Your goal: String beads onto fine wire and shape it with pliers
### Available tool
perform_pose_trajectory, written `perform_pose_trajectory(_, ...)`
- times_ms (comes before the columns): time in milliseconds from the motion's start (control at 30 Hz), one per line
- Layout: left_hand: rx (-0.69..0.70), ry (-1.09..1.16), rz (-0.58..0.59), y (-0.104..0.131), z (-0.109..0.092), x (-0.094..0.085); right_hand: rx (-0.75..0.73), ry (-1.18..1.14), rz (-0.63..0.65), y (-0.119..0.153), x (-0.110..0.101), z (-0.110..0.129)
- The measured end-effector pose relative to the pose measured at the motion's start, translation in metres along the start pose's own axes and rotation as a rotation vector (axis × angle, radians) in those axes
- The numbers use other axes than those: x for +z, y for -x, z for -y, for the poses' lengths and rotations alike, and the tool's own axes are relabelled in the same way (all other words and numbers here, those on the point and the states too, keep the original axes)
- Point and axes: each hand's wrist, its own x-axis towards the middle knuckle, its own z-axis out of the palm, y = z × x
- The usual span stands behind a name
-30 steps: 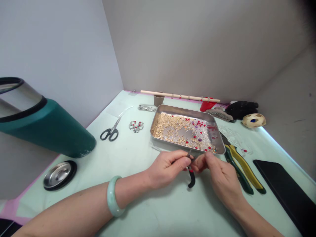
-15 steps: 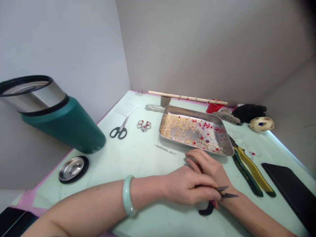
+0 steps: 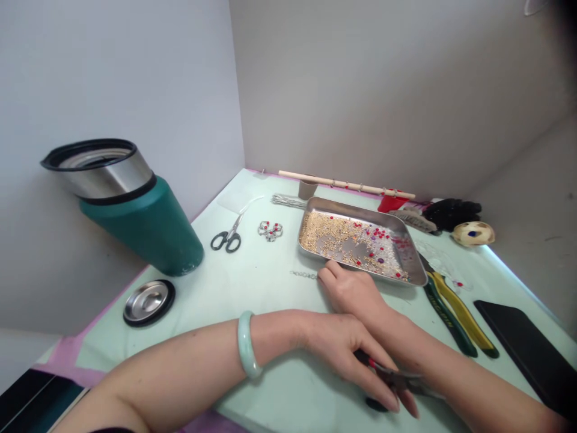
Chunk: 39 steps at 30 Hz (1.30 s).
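Note:
From the left, my left hand [image 3: 340, 346] is closed around a small pair of pliers [image 3: 396, 377] with dark jaws and black-and-red handles. The jaws point right, lie against or just over my right forearm, and are blurred. My right hand [image 3: 354, 291] reaches out beyond the left one, near the tray's front edge. Its fingers are curled down on the right end of a thin silver chain [image 3: 304, 275], and the fingertips are hidden. A metal tray [image 3: 315, 257] holds gold, clear and red beads. A beaded wire piece [image 3: 270, 231] lies left of it.
Black-handled scissors [image 3: 228, 237] and a tilted-looking green bottle [image 3: 166, 231] stand left, with a round lid [image 3: 148, 302] in front. Larger yellow-green pliers [image 3: 457, 313] and a black flat object [image 3: 527, 355] lie right. A wooden stick [image 3: 311, 177] rests along the back.
My right hand has moved left and forward onto the chain's end. My left hand has shifted slightly nearer me, its pliers turning and blurring. The view has swung a little left.

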Motion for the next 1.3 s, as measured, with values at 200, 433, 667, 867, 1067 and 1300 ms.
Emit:
perform_pose_trajectory(200, 0.047, 0.039, 0.038, -0.002, -0.006, -0.002, 0.047, -0.227, -0.090, 0.024, -0.011, -0.012)
perform_pose_trajectory(433, 0.037, 0.185, -0.193, 0.003, -0.027, -0.008, 0.368, -0.850, -0.281, 0.061, -0.022, -0.047)
perform_pose_trajectory(667, -0.037, 0.311, -0.375, 0.007, -0.030, -0.019, 0.561, -1.242, -0.336, 0.074, -0.017, -0.062)
perform_pose_trajectory(867, -0.085, 0.150, -0.685, 0.009, -0.036, -0.031, 0.542, -1.445, -0.277, 0.077, -0.017, -0.067)
perform_pose_trajectory(1067, -0.356, -0.040, -0.755, 0.002, -0.030, -0.023, 0.542, -1.462, -0.192, 0.077, -0.016, -0.057)
perform_pose_trajectory(1300, -0.280, 0.205, -0.758, -0.003, -0.020, -0.015, 0.516, -1.459, -0.238, 0.068, -0.017, -0.036)
